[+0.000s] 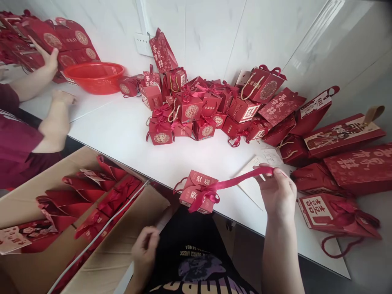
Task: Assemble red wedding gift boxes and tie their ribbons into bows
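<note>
My right hand (280, 188) is closed, pinching the end of a dark red ribbon (241, 178) raised over the table. This ribbon stretches left to a small red gift box (192, 192) with gold lettering at the table's front edge, where it forms a loop on the box. A thin red cord handle sticks out from the box's left side. My left hand (146, 245) hangs below the table edge, beside the cardboard box, with its fingers curled in and nothing visible in them. A pale booklet or sheet (251, 183) lies behind the ribbon.
Many red gift boxes (192, 110) are heaped against the wall, with larger ones (343, 136) at right. A cardboard box (107, 267) holding red bags stands at lower left. Beyond a red basin (94, 77), a co-worker's hand (49, 61) touches red packages.
</note>
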`<state>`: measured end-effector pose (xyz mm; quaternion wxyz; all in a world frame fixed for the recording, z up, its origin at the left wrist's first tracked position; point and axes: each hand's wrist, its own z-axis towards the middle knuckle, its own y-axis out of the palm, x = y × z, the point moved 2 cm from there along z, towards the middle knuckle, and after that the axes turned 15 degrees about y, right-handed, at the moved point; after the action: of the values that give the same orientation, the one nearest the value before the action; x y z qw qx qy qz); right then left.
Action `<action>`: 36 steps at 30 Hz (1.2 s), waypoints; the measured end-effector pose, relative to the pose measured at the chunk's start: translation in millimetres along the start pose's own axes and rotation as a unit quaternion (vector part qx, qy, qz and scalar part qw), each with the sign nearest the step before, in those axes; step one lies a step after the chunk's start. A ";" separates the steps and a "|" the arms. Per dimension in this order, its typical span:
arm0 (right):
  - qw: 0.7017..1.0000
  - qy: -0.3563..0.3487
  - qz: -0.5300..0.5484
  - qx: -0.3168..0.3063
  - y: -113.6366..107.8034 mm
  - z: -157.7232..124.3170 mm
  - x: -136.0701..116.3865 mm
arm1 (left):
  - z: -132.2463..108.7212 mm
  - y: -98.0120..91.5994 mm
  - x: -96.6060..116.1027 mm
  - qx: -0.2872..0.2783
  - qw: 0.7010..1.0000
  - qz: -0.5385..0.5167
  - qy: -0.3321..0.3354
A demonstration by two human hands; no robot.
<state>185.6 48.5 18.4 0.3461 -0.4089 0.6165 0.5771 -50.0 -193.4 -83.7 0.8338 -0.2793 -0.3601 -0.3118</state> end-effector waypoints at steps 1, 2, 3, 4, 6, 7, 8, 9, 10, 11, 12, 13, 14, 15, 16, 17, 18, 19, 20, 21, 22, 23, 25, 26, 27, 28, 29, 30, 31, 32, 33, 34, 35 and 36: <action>1.000 0.003 0.002 -0.002 -0.7 -1.4 0.7 | 10.2 12.0 8.2 0.010 0.999 0.020 0.033; 1.000 0.009 0.006 -0.004 -2.3 -3.0 1.0 | 25.1 23.2 16.9 0.004 0.995 0.010 0.097; 1.000 0.019 0.013 -0.007 -4.8 -5.0 0.8 | 42.4 33.4 25.4 -0.022 0.985 -0.001 0.169; 0.999 0.032 0.022 -0.007 -8.0 -7.3 0.3 | 60.3 42.0 32.0 -0.040 0.976 0.017 0.214; 0.998 0.053 0.039 0.005 -16.5 -12.5 -1.6 | 91.8 56.7 40.1 -0.093 0.961 0.103 0.240; 0.997 0.057 0.046 0.020 -21.4 -15.2 -2.8 | 103.3 62.7 42.1 -0.120 0.956 0.130 0.235; 0.997 0.055 0.049 0.037 -26.5 -17.6 -3.9 | 111.7 67.7 43.0 -0.148 0.953 0.140 0.225; 0.996 0.049 0.047 0.054 -31.2 -19.6 -4.8 | 117.2 71.2 42.9 -0.174 0.953 0.132 0.210; 0.996 0.043 0.041 0.066 -35.5 -20.9 -5.2 | 120.7 73.0 42.1 -0.194 0.956 0.107 0.192; 0.996 0.039 0.033 0.073 -39.0 -21.5 -5.0 | 122.9 72.8 40.3 -0.206 0.962 0.072 0.166; 0.996 0.039 0.026 0.076 -41.8 -21.2 -4.5 | 124.7 70.7 37.7 -0.206 0.969 0.035 0.131; 0.996 0.039 0.024 0.079 -44.0 -20.2 -3.8 | 126.5 67.0 33.9 -0.196 0.977 0.003 0.086; 0.995 0.039 0.025 0.083 -45.6 -18.8 -3.0 | 128.7 62.2 29.4 -0.176 0.983 -0.023 0.036; 0.995 0.037 0.030 0.089 -46.6 -17.2 -2.4 | 131.4 56.7 24.4 -0.149 0.988 -0.044 -0.012; 0.994 0.033 0.034 0.094 -47.0 -15.8 -2.1 | 134.5 51.4 19.1 -0.119 0.990 -0.063 -0.052; 0.994 0.028 0.033 0.098 -46.7 -14.9 -2.1 | 137.9 46.7 13.9 -0.090 0.989 -0.085 -0.084; 0.994 0.021 0.028 0.099 -46.0 -14.8 -2.4 | 141.6 43.3 9.2 -0.065 0.985 -0.114 -0.109; 0.995 0.014 0.021 0.099 -44.9 -15.5 -2.9 | 145.5 41.3 5.1 -0.045 0.980 -0.148 -0.128; 0.995 0.008 0.012 0.096 -43.6 -17.0 -3.7 | 149.4 40.8 1.9 -0.029 0.972 -0.183 -0.146; 0.996 0.004 0.006 0.093 -42.4 -19.1 -4.4 | 153.2 41.5 -0.3 -0.017 0.963 -0.214 -0.161; 0.996 0.002 0.004 0.090 -41.6 -21.5 -5.2 | 157.1 43.0 -1.3 -0.005 0.957 -0.237 -0.170; 0.996 -0.002 0.006 0.091 -41.3 -24.0 -6.0 | 161.0 45.1 -1.3 0.007 0.953 -0.251 -0.171; 0.995 -0.013 0.011 0.098 -42.7 -27.8 -7.2 | 168.1 50.2 0.2 0.026 0.950 -0.267 -0.162; 0.994 -0.020 0.012 0.105 -44.5 -28.8 -7.4 | 171.0 52.9 0.7 0.034 0.947 -0.276 -0.163; 0.993 -0.026 0.012 0.112 -47.0 -29.2 -7.2 | 173.2 55.6 0.5 0.038 0.941 -0.290 -0.170; 0.993 -0.029 0.010 0.117 -50.2 -29.3 -6.4 | 174.9 58.3 -0.3 0.040 0.933 -0.307 -0.183; 0.992 -0.030 0.009 0.122 -53.7 -29.2 -5.3 | 176.2 60.6 -1.9 0.042 0.925 -0.322 -0.197; 0.992 -0.030 0.007 0.124 -57.5 -29.4 -3.9 | 177.2 62.3 -3.8 0.046 0.918 -0.334 -0.207; 0.992 -0.028 0.004 0.124 -61.0 -29.9 -2.6 | 178.1 63.6 -6.0 0.051 0.914 -0.342 -0.212; 0.992 -0.028 -0.002 0.120 -64.0 -31.1 -1.7 | 179.0 64.3 -8.1 0.056 0.913 -0.345 -0.212; 0.993 -0.029 -0.013 0.112 -66.3 -33.0 -1.3 | 180.0 64.7 -10.2 0.062 0.913 -0.344 -0.211; 0.994 -0.030 -0.026 0.101 -67.6 -35.5 -1.5 | 181.0 64.8 -11.9 0.067 0.914 -0.341 -0.208; 0.995 -0.033 -0.040 0.088 -68.1 -38.5 -2.5 | 182.3 64.9 -13.1 0.070 0.916 -0.337 -0.206; 0.995 -0.037 -0.051 0.075 -67.9 -41.7 -4.2 | 183.7 64.9 -13.9 0.073 0.917 -0.334 -0.205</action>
<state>250.6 7.5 -3.0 0.4268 -0.3910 0.6235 0.5256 -89.2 -20.0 -2.7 0.6070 -0.1392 -0.6174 -0.4806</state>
